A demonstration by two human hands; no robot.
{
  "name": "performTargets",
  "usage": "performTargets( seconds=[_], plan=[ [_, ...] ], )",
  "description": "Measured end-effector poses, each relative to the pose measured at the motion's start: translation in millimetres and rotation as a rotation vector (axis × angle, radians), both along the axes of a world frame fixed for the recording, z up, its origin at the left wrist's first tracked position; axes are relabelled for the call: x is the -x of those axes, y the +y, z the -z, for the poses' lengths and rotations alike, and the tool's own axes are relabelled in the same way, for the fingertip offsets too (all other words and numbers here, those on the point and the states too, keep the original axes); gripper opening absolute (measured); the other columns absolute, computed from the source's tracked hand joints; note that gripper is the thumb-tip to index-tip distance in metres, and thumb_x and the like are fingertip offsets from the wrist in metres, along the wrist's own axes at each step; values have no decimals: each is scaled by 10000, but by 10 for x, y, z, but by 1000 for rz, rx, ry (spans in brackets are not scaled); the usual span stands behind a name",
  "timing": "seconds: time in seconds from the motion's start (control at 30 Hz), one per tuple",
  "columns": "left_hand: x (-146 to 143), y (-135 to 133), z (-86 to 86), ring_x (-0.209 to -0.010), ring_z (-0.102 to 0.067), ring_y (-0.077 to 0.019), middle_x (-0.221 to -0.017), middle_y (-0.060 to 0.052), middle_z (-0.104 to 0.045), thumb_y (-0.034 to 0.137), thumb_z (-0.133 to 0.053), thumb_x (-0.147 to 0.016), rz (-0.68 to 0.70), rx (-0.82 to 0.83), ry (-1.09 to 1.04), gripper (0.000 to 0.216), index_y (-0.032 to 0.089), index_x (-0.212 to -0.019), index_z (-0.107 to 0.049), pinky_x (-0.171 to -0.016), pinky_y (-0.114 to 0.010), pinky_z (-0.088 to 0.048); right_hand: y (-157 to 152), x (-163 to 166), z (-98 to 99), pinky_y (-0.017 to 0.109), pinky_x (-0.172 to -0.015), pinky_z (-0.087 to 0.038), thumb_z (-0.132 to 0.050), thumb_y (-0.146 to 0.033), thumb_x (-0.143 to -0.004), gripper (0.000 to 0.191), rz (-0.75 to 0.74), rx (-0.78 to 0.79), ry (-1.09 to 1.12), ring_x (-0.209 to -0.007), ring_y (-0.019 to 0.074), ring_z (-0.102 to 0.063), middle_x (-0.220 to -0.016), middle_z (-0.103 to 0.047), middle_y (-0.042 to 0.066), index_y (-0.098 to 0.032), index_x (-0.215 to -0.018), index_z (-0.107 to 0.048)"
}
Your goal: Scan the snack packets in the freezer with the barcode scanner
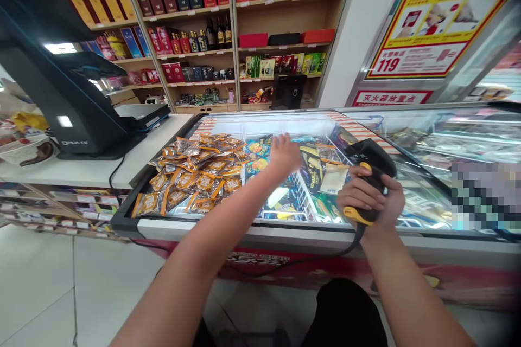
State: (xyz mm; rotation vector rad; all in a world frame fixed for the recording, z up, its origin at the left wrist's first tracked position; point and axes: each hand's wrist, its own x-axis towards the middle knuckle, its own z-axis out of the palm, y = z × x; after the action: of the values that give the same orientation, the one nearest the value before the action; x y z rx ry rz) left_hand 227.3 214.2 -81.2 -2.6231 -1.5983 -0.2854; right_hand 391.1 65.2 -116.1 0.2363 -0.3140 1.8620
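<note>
Head view: we have the right hand [368, 195] wrapped round the handle of a black-and-yellow scanner [373, 153], held up over the near edge of the freezer [244, 227]. Cable [321, 256] runs from the handle base, sagging left across the freezer front. Left hand [286, 154] is stretched out over the middle of the freezer, blurred; we cannot tell if the fingers pinch or touch anything. Blue packets [257, 165] sit nearest it, just left; yellow-and-black packet [312, 167] to its right. Orange-edged packets [207, 179] are heaped at the freezer's left end. Further left, we have a white bench [91, 172] carrying a black till [61, 92]. Behind: shelves [203, 12] of boxes and bottles.
</note>
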Motion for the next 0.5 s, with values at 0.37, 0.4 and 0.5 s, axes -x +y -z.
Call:
performTargets(
  seconds=[0.37,0.4,0.5],
  plan=[
    [1620,15,-80,-1407,-497,-421,-1496,-219,-581,444,-644,-918,-172,42,173,503,189,-1351,-653,-1151,-588,-369,7,28,-30,230,-423,-327,-640,-295,-869,151,46,52,-170,-333,58,-320,-481,-440,-110,-265,-970,-531],
    [1586,9,-64,-1385,-518,-418,-1437,-220,-626,412,-626,-936,-168,5,137,431,184,-1297,-677,-1149,-589,-364,-6,43,-51,223,-416,-306,-630,-323,-897,127,117,82,-284,-329,47,-261,-484,-433,-117,-266,-966,-539],
    [1412,15,-50,-1227,-630,-387,-1191,-210,-734,365,-593,-971,-176,-48,-52,307,174,-1189,-696,-1099,-542,-404,-39,99,-114,214,-405,-240,-627,-364,-928,121,290,149,-591,-367,49,-89,-489,-326,-132,-265,-930,-556]
  ],
)
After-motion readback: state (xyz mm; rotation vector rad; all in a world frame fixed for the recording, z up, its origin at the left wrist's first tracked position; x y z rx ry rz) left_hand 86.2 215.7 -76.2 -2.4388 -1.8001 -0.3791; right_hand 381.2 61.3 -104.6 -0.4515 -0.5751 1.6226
